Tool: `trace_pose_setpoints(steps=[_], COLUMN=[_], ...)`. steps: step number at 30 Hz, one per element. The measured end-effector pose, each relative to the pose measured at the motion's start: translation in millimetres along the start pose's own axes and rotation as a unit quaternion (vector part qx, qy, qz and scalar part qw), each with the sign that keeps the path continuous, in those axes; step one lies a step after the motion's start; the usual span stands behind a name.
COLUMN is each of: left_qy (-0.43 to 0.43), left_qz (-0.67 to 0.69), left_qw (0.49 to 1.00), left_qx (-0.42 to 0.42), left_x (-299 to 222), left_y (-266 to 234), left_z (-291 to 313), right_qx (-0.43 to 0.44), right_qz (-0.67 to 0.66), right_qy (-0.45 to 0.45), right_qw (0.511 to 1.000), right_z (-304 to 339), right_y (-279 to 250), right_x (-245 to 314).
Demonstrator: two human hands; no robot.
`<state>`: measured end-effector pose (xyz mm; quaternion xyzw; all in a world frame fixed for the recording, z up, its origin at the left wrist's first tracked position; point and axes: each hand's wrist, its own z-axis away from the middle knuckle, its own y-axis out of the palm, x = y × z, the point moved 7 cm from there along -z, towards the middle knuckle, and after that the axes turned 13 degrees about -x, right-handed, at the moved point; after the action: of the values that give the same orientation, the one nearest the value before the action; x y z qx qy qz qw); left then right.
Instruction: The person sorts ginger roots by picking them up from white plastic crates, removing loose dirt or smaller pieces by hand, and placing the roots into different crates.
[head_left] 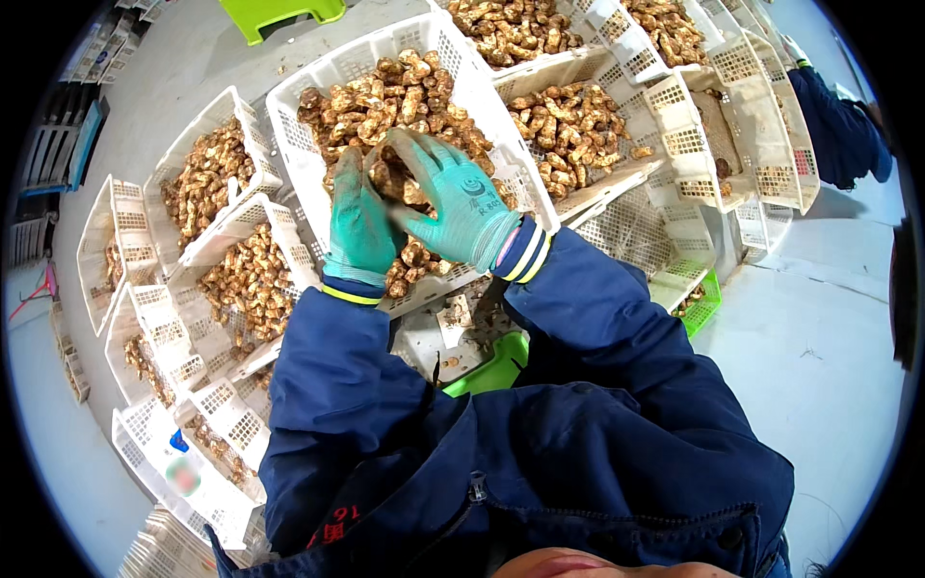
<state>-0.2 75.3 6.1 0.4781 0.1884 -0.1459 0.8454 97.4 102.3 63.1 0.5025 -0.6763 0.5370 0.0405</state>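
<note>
My left hand (361,220), in a green-coated work glove, curls over the near part of a large white perforated crate (289,116). Opposite it, my right hand (461,197), in a matching glove, bends inward with its fingers arched. Between the two hands is a brown, stubby mushroom (393,181), partly hidden by fingers and thumbs. The glove fingertips look stained with soil. Under and beyond my hands lies a heap of brown-and-cream mushrooms (409,91) that fills most of the crate.
More white crates with mushrooms stand at left (246,279) and right (568,135). A bright green stool (496,366) is just below my forearms, and another green stool (284,14) stands far off. A green basket (708,306) sits at right. Another person's dark sleeve (838,135) shows at far right.
</note>
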Motion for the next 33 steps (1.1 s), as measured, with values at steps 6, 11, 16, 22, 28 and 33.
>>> trace_pose_setpoints(steps=[6,11,16,22,28,33], left_qy=[0.046,-0.049,0.019,-0.024,-0.016,-0.027], left_qz=[-0.208,-0.202,-0.095,-0.093,-0.143,-0.372], left_qw=[0.977,0.978,0.992,0.995,0.989,0.916], left_qx=[0.018,0.004,-0.081,-0.04,-0.042,-0.148], left_x=[18,1,-45,-20,5,44], left_y=[2,3,-36,-10,-21,-22], left_z=[11,2,-14,-13,-39,11], right_qx=[0.089,0.013,0.081,0.052,0.033,-0.064], right_qz=[0.041,-0.322,-0.793,-0.84,-0.824,-0.758], right_qy=[0.135,0.163,0.316,0.3,0.246,0.264], right_qw=[0.986,0.933,0.514,0.45,0.509,0.594], right_z=[-1,-6,-22,-20,14,70], right_y=[13,-3,-14,-47,-122,-200], right_x=[-33,-84,-44,-32,-24,-49])
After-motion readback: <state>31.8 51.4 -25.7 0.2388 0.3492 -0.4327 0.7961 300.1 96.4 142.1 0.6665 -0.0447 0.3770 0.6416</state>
